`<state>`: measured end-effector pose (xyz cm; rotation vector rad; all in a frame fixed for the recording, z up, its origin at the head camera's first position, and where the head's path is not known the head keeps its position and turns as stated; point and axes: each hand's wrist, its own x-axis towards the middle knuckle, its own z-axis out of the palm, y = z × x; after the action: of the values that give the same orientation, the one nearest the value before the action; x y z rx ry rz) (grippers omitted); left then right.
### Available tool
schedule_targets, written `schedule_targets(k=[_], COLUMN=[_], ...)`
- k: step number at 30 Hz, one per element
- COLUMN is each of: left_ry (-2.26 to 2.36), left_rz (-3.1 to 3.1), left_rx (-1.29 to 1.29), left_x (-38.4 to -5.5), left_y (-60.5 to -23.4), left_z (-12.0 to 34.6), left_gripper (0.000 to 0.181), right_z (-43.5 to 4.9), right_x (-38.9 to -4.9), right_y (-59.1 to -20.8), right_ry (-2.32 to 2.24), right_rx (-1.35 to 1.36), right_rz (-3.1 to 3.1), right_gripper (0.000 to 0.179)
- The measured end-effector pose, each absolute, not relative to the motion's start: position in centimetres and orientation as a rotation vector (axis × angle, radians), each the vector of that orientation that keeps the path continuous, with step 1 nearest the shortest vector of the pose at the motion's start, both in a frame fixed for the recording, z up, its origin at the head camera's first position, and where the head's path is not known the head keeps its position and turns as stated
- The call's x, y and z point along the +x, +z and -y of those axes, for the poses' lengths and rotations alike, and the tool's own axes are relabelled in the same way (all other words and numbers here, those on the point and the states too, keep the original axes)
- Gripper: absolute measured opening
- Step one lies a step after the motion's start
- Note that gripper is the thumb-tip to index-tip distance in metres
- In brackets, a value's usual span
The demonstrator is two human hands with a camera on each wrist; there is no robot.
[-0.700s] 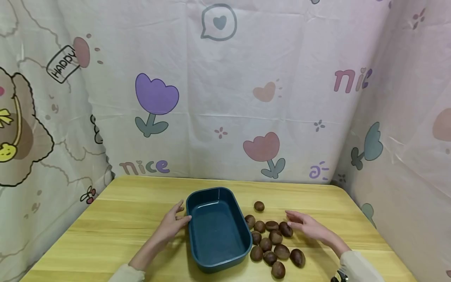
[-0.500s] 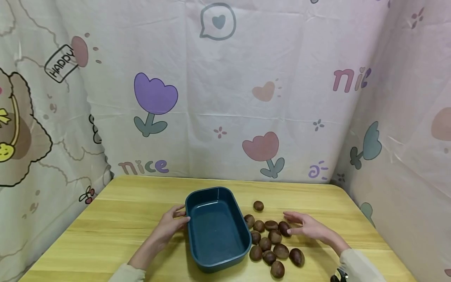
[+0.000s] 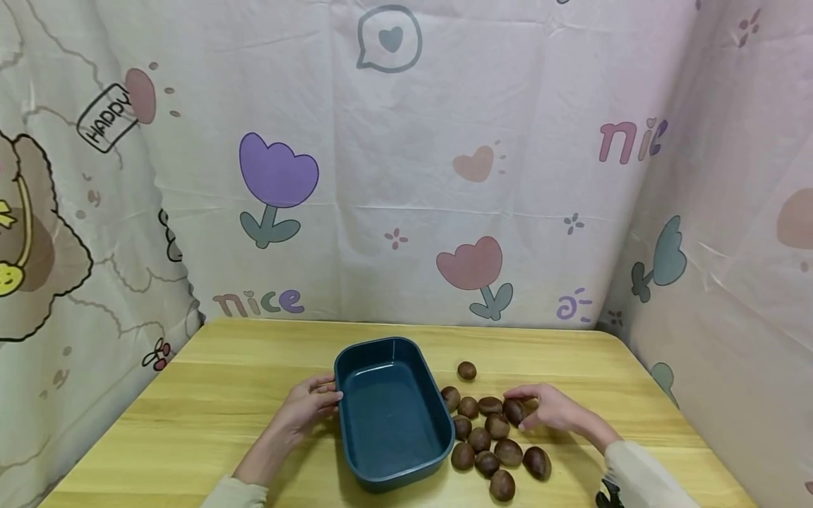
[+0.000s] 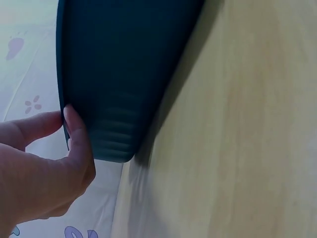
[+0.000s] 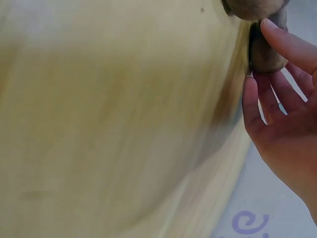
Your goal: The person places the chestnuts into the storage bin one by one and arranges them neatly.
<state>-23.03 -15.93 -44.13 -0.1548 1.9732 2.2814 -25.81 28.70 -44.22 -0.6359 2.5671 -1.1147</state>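
Note:
A dark blue rectangular baking dish [image 3: 394,420] stands on the table. My left hand [image 3: 305,410] grips its left wall, and in the left wrist view the thumb and a finger pinch the rim of the dish [image 4: 119,74]. Right of the dish lie several brown chestnuts [image 3: 497,426] in a loose group. My right hand [image 3: 555,409] has its thumb and fingers curled round the chestnut [image 3: 513,411] at the group's right side. The right wrist view shows that chestnut [image 5: 267,54] between thumb and fingers, with another one above it.
One chestnut [image 3: 466,370] lies apart behind the others. Some chestnuts touch or nearly touch the dish's right wall. The wooden table [image 3: 254,353] ends at a printed cloth [image 3: 394,176] at the back, with more cloth along both sides.
My right hand has moved slightly left, its fingers and thumb coming in round the chestnut. My left hand's fingers have drawn in against the dish's wall. The dish stays in place.

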Motion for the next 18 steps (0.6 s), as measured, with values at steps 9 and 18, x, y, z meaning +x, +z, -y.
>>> schedule_targets(k=[9,18], left_ry=[2.266,2.298], left_rz=[-1.935,-1.892], left_rx=[-0.144,-0.105], left_x=[-23.0,-23.1], left_y=[-43.8,-44.1], left_z=[16.2,16.2], left_gripper=[0.050,0.051], right_z=[-28.6,-26.6], right_x=[-27.1,-29.3], right_y=[-43.9,-41.4], right_ry=[-1.064,-1.039], right_rx=[-0.568,-0.610], right_rz=[-2.648,-2.746], right_gripper=[0.056,0.055])
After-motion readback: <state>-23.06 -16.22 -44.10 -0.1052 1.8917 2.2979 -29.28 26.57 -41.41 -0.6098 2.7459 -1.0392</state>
